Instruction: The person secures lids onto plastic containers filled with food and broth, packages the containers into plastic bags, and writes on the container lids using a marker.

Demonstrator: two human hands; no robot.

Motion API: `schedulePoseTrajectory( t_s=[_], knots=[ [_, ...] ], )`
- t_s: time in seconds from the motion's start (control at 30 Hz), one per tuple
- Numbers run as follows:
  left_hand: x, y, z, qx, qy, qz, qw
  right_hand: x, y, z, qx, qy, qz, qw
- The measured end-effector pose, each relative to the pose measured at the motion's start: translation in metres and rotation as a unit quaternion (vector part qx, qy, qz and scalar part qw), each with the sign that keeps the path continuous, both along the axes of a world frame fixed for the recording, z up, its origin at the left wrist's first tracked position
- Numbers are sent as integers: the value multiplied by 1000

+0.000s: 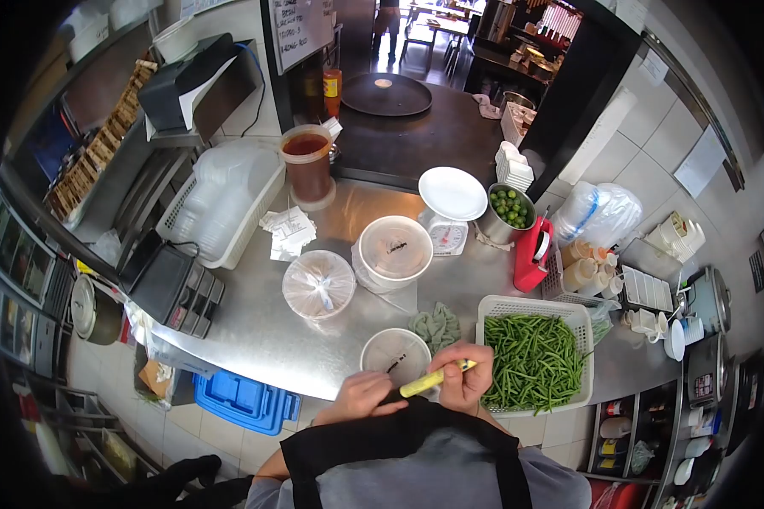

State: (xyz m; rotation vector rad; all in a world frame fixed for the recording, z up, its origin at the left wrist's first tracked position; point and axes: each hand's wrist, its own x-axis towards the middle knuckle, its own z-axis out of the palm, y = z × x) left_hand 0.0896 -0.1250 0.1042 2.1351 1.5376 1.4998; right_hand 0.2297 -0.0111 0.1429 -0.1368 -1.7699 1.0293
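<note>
Close to my body, my right hand (467,377) grips a yellow marker (433,378), which points to the left. My left hand (367,397) is to its left, fingers curled by the near rim of a small round tub; what it holds, if anything, is hidden. The tub's lid (396,355) has dark writing on it. Behind it stands a larger lidded tub (396,248), also with writing. A bag-covered tub (318,286) is at its left. A green cloth (435,327) lies just behind my right hand.
At right are a basket of green beans (535,360), a red device (532,254) and a pot of limes (508,209). A scale with a white plate (452,193), a container of red liquid (307,165) and a bin of plastic containers (229,199) stand farther back.
</note>
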Motion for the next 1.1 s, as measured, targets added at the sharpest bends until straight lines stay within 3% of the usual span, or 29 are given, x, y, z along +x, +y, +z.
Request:
schedulePoseTrajectory(
  t_s=[0.1,0.13,0.37,0.5,0.57,0.7,0.77,0.97,1.1],
  knots=[
    [12,8,5,7,-14,2,1000,-18,-11,-7,-209,183,-14,960],
    [14,9,7,-6,-9,1,1000,-22,-9,-4,-208,199,-12,958],
    [27,20,4,-67,38,24,997,-8,-4,-23,-248,166,-36,954],
    [41,45,-13,-204,39,43,977,19,28,-20,-337,12,-8,942],
    [56,60,-29,-238,93,49,966,41,58,-8,-246,-183,-3,952],
    [67,66,-87,-176,281,15,943,71,128,13,-186,-110,-200,956],
    [63,67,-100,-134,386,22,912,83,181,22,-81,-48,-300,949],
    [50,60,-88,-166,452,80,873,114,331,-5,0,-115,-425,898],
    [50,57,-47,-264,373,75,886,114,407,-60,15,-160,-459,874]
  ],
)
